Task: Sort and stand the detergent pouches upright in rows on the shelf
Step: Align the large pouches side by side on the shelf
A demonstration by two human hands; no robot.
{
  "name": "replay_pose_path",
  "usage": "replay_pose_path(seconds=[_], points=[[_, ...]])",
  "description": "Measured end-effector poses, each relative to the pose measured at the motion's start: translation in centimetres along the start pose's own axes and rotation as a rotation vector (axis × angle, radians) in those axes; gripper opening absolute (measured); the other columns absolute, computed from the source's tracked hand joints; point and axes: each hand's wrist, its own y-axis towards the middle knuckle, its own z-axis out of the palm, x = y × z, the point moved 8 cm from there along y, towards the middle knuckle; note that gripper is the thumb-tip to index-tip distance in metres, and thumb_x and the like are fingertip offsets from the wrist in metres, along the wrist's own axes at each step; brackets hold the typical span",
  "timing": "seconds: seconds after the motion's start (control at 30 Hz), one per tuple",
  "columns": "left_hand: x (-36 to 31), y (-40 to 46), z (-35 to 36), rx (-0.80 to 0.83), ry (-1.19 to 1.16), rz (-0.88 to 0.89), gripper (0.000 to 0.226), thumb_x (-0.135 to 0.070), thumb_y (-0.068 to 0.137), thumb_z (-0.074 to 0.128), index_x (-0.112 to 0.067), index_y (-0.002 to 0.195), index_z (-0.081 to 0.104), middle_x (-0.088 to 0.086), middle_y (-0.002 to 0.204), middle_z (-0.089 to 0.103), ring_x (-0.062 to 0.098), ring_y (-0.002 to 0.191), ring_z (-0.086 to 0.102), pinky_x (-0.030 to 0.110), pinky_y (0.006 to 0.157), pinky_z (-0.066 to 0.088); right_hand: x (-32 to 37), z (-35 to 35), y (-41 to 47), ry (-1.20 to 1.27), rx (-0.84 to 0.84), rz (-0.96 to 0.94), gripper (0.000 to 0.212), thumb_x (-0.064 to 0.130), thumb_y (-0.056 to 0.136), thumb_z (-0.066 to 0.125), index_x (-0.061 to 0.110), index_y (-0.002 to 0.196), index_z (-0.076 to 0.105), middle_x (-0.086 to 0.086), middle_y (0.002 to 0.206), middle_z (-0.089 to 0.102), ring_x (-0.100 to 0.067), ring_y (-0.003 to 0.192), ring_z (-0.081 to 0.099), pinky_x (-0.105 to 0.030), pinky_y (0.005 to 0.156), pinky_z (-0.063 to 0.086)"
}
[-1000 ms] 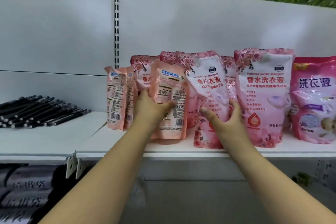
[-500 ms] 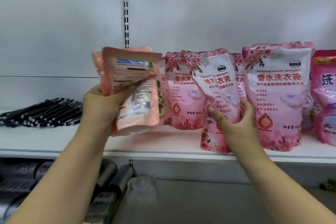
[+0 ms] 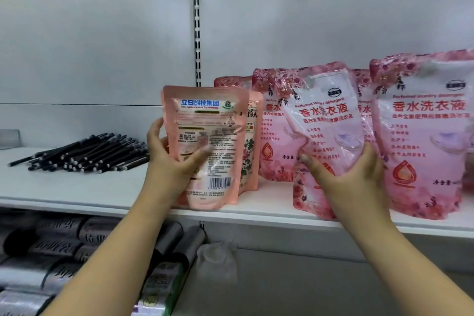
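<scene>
My left hand (image 3: 174, 161) grips a small salmon-pink pouch (image 3: 207, 136), back side with barcode toward me, its base on the white shelf (image 3: 102, 192) near the front edge. A second salmon pouch (image 3: 250, 151) stands right behind it. My right hand (image 3: 351, 174) holds a tilted pink rose-print detergent pouch (image 3: 325, 120) that leans left, its bottom on the shelf. More rose-print pouches stand upright behind it (image 3: 272, 136) and to the right (image 3: 425, 136).
A pile of black pens (image 3: 84, 154) lies on the shelf's left part. A slotted upright (image 3: 197, 33) divides the white back panel. Rolls of grey bags (image 3: 64, 251) fill the lower shelf at left.
My left hand has brought the salmon pouches down from a raised, tilted hold and set them upright on the shelf. The right hand stays on the leaning pink pouch.
</scene>
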Motion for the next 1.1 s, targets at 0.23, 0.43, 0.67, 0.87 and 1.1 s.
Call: replay_pose_path(seconds=[0.23, 0.43, 0.67, 0.87, 1.1], points=[[0.5, -1.7, 0.7, 0.11, 0.229, 0.035, 0.135, -0.036, 0.045, 0.077, -0.032, 0.144, -0.014, 0.002, 0.156, 0.002, 0.003, 0.123, 0.026, 0.023, 0.102, 0.024, 0.1, 1.3, -0.4, -0.104, 0.142, -0.027, 0.127, 0.096, 0.05, 0.01, 0.016, 0.146, -0.015, -0.009, 0.156, -0.006, -0.024, 0.144, 0.0, -0.044, 0.114, 0.008], [0.4, -1.3, 1.3, -0.021, 0.607, 0.021, 0.129, -0.054, 0.057, 0.072, -0.033, 0.141, -0.023, 0.016, 0.15, 0.016, 0.033, 0.131, 0.034, 0.051, 0.106, 0.031, 0.1, 2.6, -0.4, -0.124, 0.253, -0.093, 0.128, 0.095, 0.038, -0.013, 0.021, 0.141, -0.028, -0.004, 0.156, -0.013, -0.021, 0.144, -0.005, -0.038, 0.113, 0.001], [-3.1, -5.1, 0.4, -0.166, 0.412, 0.229, 0.105, -0.064, 0.056, 0.066, -0.046, 0.131, -0.004, -0.001, 0.155, -0.005, 0.009, 0.141, -0.004, 0.016, 0.111, 0.002, 0.3, 3.4, -0.3, 0.223, 0.464, -0.066, 0.104, 0.091, 0.056, 0.017, 0.043, 0.14, -0.021, 0.007, 0.156, -0.01, -0.019, 0.144, 0.0, -0.049, 0.116, 0.007], [-4.0, -5.3, 7.4, 0.26, 0.023, 0.047, 0.067, -0.068, 0.058, 0.058, -0.036, 0.114, 0.04, -0.027, 0.104, 0.053, -0.022, 0.088, 0.051, 0.007, 0.085, 0.045, 1.0, 4.4, 1.8, 0.732, 0.574, 0.153, 0.116, 0.089, 0.043, 0.055, 0.035, 0.142, 0.028, -0.005, 0.148, 0.035, -0.03, 0.135, 0.033, -0.06, 0.109, 0.024], [-2.9, -3.0, 11.2, 0.412, -0.253, -0.284, 0.048, -0.049, 0.055, 0.067, -0.022, 0.094, 0.058, 0.008, 0.093, 0.071, 0.029, 0.088, 0.068, 0.047, 0.082, 0.054, 1.9, 4.3, 3.1, 1.065, 0.426, 0.182, 0.041, 0.03, 0.064, 0.071, 0.014, 0.1, 0.06, -0.005, 0.087, 0.072, -0.021, 0.079, 0.068, -0.034, 0.072, 0.057]])
